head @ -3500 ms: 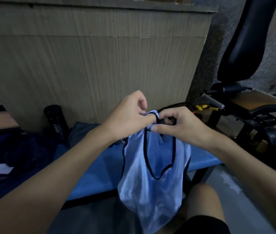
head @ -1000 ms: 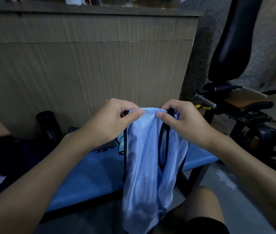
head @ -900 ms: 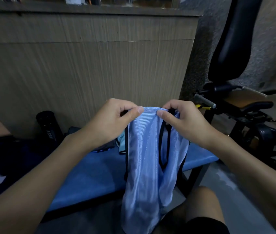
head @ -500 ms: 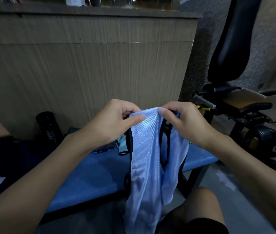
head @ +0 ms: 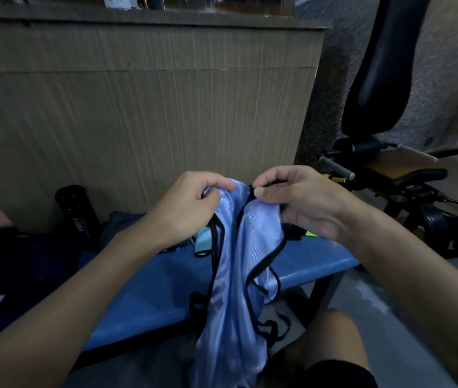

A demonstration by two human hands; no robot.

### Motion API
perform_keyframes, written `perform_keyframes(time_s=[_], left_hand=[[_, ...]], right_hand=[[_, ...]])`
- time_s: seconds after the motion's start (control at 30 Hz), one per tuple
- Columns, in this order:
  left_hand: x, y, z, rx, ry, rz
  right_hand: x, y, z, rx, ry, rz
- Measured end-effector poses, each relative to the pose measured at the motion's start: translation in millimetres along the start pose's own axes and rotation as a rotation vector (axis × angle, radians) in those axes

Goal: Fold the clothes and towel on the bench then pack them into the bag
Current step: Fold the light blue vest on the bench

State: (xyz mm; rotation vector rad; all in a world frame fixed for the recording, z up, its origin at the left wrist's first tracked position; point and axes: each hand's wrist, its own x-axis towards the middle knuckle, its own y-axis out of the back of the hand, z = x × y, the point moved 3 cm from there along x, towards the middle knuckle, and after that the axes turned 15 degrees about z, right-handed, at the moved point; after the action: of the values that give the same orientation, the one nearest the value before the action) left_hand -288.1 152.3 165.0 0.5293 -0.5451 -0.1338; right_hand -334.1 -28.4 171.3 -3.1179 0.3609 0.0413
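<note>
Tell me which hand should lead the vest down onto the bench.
Left, probably. Both hands pinch the vest at the top, but the left hand is over bare bench, while the right hand sits near its end.

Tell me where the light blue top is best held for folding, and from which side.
Probably by its upper edge, one corner per hand, from above: the light blue top hangs limp in front of the blue bench, so only its upper corners keep it spread. The left hand and right hand pinch there.

blue top (head: 233,289) btm cut off by frame | dark heap (head: 26,264) left: too dim to ID, cropped | bottle (head: 78,214) txt unreadable
</note>
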Motion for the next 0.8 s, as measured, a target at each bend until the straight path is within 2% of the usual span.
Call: perform_keyframes(time_s=[0.1,0.2,0.4,0.47,0.53,0.67,0.73,0.8], left_hand=[[-3.8,1.6,5.8,-0.014,-0.001,-0.06],[-8.2,1.4,8.9,0.013,-0.02,-0.093],[-17.9,-8.3,8.1,0.062,-0.135,0.038],[-19.0,-7.6,7.7,0.051,-0.159,0.047],[-19.2,-5.3,6.1,0.011,-0.108,0.022],[-13.2,2.9,-3.2,-0.121,0.007,-0.028],[-10.4,4.3,-8.1,-0.213,0.051,-0.081],[-10.2,5.0,-14.2,-0.276,0.077,-0.156]], right_hand=[[1.0,-5.5,-1.7,0.159,-0.072,0.033],[0.6,-12.6,-1.9,0.31,-0.131,0.139],[1.9,-24.7,1.0,0.525,-0.223,0.151],[2.4,-23.0,1.9,0.49,-0.211,0.175],[2.3,-17.2,1.7,0.431,-0.173,0.179],[-0.7,-5.8,1.3,0.256,-0.065,0.052],[-3.7,-5.3,3.4,0.038,0.079,0.013],[-5.6,-7.3,4.9,-0.186,0.261,0.066]])
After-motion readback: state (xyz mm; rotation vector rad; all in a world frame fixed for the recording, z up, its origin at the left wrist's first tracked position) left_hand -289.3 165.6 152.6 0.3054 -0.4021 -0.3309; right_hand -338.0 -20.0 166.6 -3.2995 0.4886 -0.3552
